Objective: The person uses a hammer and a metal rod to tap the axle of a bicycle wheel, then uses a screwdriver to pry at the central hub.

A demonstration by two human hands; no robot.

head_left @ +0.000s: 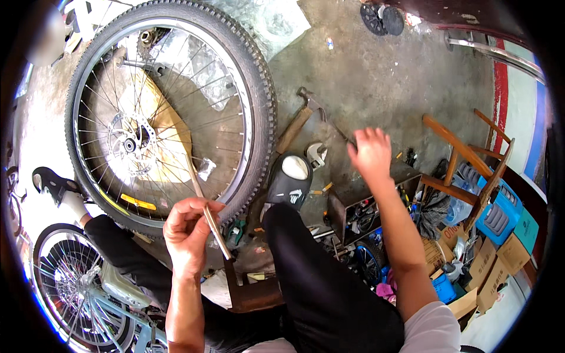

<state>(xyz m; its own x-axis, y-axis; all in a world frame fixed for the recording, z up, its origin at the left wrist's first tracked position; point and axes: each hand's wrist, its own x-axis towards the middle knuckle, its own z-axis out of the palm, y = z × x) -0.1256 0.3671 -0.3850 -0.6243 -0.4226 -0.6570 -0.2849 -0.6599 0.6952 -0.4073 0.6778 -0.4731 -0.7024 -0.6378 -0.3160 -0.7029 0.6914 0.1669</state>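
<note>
My left hand [187,232] pinches a slender metal bar [216,234] between thumb and fingers. The bar slants over the near edge of a bicycle wheel [259,88] with a knobbly black tyre, spokes and a disc rotor, lying flat. My right hand [372,157] is out to the right, palm down, its thumb and fingers closed at the end of a thin dark tool [342,133]. The tool's far end lies close to a claw hammer [296,126] with a wooden handle. An adjustable wrench [316,155] lies between the hammer and my right forearm.
My shoe [288,179] stands beside the tyre. A metal tool box [338,217] full of parts lies under my right arm. Wooden stool [456,147], blue plastic seat [500,212] and cardboard boxes [491,273] crowd the right. A light-blue bicycle [112,312] is at lower left.
</note>
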